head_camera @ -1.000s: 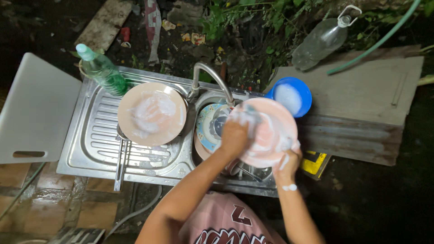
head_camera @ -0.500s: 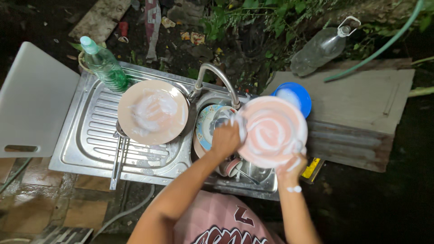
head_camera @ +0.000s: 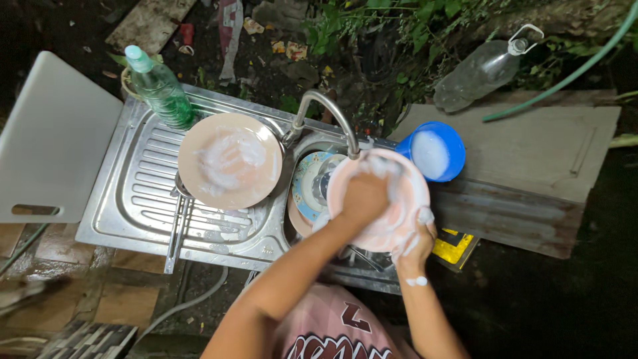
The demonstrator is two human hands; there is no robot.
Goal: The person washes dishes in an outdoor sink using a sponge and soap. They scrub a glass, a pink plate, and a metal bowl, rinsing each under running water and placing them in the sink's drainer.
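Note:
My right hand (head_camera: 413, 240), covered in foam, grips the lower right rim of a soapy pink plate (head_camera: 399, 206) held over the sink basin (head_camera: 319, 199). My left hand (head_camera: 362, 196) is curled against the plate's face, apparently around a sponge that is almost wholly hidden under the fingers. The plate sits just below the curved tap (head_camera: 329, 113). Under it in the basin lie a patterned plate (head_camera: 307, 183) and other dishes, partly hidden.
A second soapy plate (head_camera: 229, 159) rests on the steel drainboard (head_camera: 139, 193). A green dish-soap bottle (head_camera: 159, 90) stands at its far corner, and a white cutting board (head_camera: 46, 139) lies to the left. A blue bowl (head_camera: 435, 151) of foam sits on a wooden board (head_camera: 531, 159). An empty clear bottle (head_camera: 482, 73) lies behind.
The pink plate has shifted left and closer under the tap. My left hand has moved from its left rim onto the middle of its face.

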